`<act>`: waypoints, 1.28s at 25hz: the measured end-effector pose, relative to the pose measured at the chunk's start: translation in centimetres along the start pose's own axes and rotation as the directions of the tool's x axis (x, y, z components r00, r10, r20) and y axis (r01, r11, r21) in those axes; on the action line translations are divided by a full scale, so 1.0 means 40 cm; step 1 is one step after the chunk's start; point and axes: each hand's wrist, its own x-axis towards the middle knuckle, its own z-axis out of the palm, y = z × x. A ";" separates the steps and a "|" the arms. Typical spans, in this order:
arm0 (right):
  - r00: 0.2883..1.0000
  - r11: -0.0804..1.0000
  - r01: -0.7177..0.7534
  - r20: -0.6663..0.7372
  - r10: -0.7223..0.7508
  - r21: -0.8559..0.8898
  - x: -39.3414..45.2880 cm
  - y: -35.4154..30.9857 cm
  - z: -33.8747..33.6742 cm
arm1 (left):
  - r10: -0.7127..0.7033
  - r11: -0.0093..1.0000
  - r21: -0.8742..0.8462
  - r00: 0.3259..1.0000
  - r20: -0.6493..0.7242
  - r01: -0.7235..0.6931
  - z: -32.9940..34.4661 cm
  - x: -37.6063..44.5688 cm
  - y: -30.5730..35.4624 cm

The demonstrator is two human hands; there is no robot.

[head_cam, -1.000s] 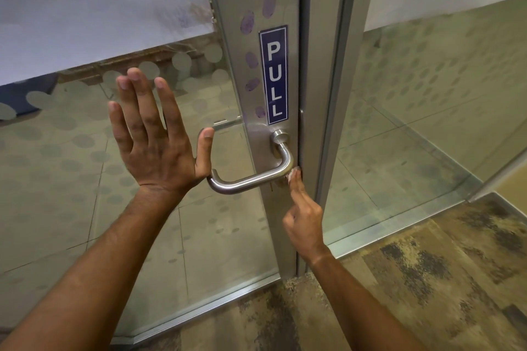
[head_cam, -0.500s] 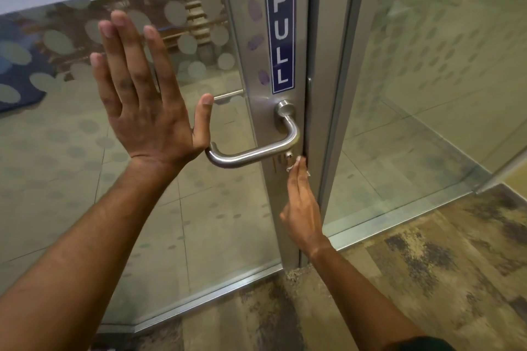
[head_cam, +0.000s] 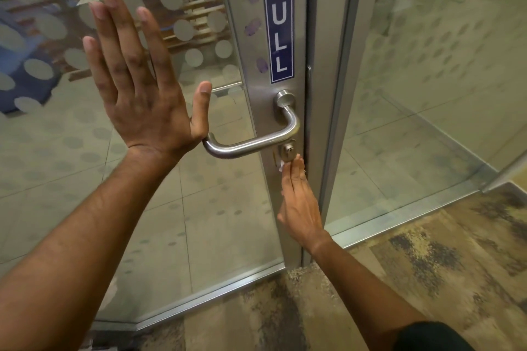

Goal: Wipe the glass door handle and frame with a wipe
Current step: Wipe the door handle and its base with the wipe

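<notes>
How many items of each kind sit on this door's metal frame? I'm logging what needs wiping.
Lever handle: 1
Lock cylinder: 1
PULL sign: 1
Purple smudges, visible: 3
Total: 6

Two hands, one handle, one sign

I count two bare hands, the open left hand (head_cam: 142, 94) and the right hand (head_cam: 299, 202), one bent shiny metal door handle (head_cam: 251, 145), one small round silver keyhole lock (head_cam: 288, 148), one long blue sign with white letters PULL (head_cam: 278, 17), one tiny scrap of white wipe (head_cam: 281, 167), and two big glass panes.
</notes>
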 end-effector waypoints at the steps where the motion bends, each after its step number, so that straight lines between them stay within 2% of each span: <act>1: 1.000 1.000 -0.024 0.004 0.024 0.020 -0.001 -0.007 -0.001 | 0.002 1.000 -0.006 1.000 0.002 -0.002 0.000 0.000 0.000; 5: 0.991 0.979 -0.133 -0.003 0.135 0.156 -0.021 -0.024 -0.011 | 0.018 1.000 -0.014 1.000 -0.003 -0.018 -0.002 -0.002 -0.001; 11: 0.939 0.890 -0.100 -0.253 0.232 0.445 0.018 -0.072 -0.044 | -0.003 1.000 -0.021 0.999 0.053 0.004 -0.006 0.001 0.000; 15: 0.905 0.793 -0.163 -0.231 0.357 0.587 0.023 -0.108 -0.063 | -0.014 0.999 -0.033 0.996 0.092 0.017 -0.017 0.001 0.005; 18: 0.846 0.727 -0.164 -0.284 0.451 0.667 0.049 -0.129 -0.075 | -0.020 0.999 -0.024 0.994 0.109 0.022 -0.014 -0.001 0.003; 22: 0.818 0.752 -0.137 -0.355 0.453 0.645 0.058 -0.129 -0.076 | -0.015 1.000 -0.022 0.994 0.105 0.017 -0.011 0.000 0.002; 25: 0.807 0.737 -0.164 -0.341 0.483 0.656 0.057 -0.125 -0.065 | -0.010 0.999 -0.039 0.994 0.106 0.015 -0.016 0.005 0.004; 30: 0.696 0.535 -0.280 -0.215 0.685 0.797 0.044 -0.131 -0.023 | -0.013 0.998 -0.054 0.991 0.132 0.020 -0.035 0.008 0.007; 31: 0.707 0.543 -0.277 -0.215 0.674 0.793 0.036 -0.135 -0.015 | -0.008 0.999 -0.052 0.991 0.130 0.015 -0.036 0.008 0.008; 32: 0.739 0.601 -0.257 -0.247 0.627 0.757 0.029 -0.141 -0.005 | -0.005 0.999 -0.048 0.992 0.128 0.011 -0.036 0.009 0.008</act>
